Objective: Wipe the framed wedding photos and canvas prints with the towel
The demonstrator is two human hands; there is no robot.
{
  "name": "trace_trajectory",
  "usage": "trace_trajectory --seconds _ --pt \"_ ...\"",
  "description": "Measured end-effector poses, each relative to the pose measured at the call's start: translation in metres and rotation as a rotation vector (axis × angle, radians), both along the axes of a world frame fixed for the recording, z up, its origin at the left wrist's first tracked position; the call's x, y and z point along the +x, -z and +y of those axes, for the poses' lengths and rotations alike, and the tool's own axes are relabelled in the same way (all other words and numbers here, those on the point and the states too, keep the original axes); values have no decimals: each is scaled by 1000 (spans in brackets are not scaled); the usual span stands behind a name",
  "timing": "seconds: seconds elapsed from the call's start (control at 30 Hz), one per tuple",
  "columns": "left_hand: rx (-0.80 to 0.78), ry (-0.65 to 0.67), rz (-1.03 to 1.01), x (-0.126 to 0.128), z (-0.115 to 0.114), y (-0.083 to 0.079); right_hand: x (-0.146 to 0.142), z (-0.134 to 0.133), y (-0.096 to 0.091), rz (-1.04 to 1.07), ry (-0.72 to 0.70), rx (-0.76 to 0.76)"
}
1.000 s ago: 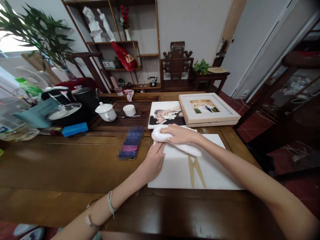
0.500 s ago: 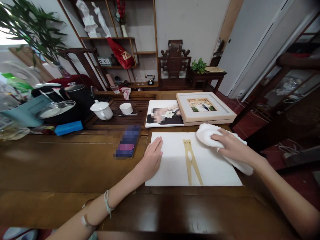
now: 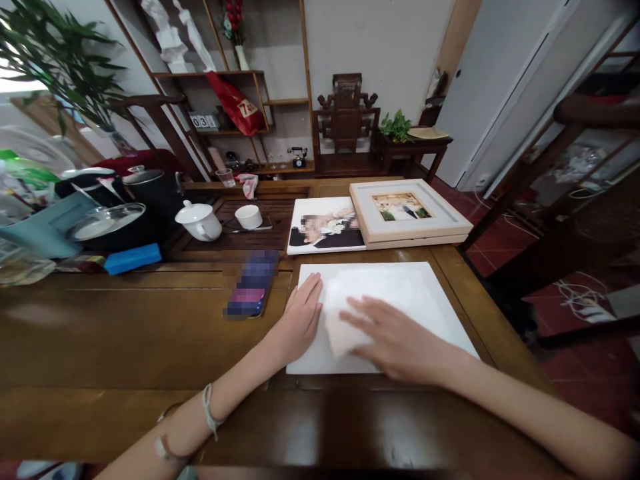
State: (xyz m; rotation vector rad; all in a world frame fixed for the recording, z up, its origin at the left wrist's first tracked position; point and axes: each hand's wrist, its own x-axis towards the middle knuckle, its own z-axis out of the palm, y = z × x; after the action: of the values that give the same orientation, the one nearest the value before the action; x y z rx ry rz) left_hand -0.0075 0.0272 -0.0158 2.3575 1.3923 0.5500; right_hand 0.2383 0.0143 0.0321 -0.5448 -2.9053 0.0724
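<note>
A white rectangular board (image 3: 435, 300) lies flat on the dark wooden table near its front edge. My left hand (image 3: 301, 320) rests on the board's left side with fingers stretched out, holding nothing. Over the middle of the board is my right hand (image 3: 387, 333), smeared by motion, with a white cloth (image 3: 337, 327) under its fingers, pressed against the surface. The tan long-legged cat shape on the board is covered by that hand and cloth. A phone (image 3: 253, 283), partly pixelated, lies to the left of my left hand.
Behind the board lie a photo panel (image 3: 327, 240) and stacked wooden picture frames (image 3: 415, 230). To the left are a lidded white bowl (image 3: 199, 223), a small white cup (image 3: 249, 217), a blue block (image 3: 133, 259) and a glass-lidded pot (image 3: 107, 227). A dark chair (image 3: 520, 260) stands right.
My right hand has swept the white cloth from the board's upper right corner leftward and nearer, covering the cat shape. My left hand has stayed on the board's left side.
</note>
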Motion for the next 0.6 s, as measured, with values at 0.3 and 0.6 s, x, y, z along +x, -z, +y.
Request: trace_trajectory --seconds 0.3,0.6 --pt "-19 -26 -4 4 -1 -4 5 36 -9 6 134 -117" --pt "-36 11 -19 1 0 -3 -11 -10 -26 -129 -21 -185"
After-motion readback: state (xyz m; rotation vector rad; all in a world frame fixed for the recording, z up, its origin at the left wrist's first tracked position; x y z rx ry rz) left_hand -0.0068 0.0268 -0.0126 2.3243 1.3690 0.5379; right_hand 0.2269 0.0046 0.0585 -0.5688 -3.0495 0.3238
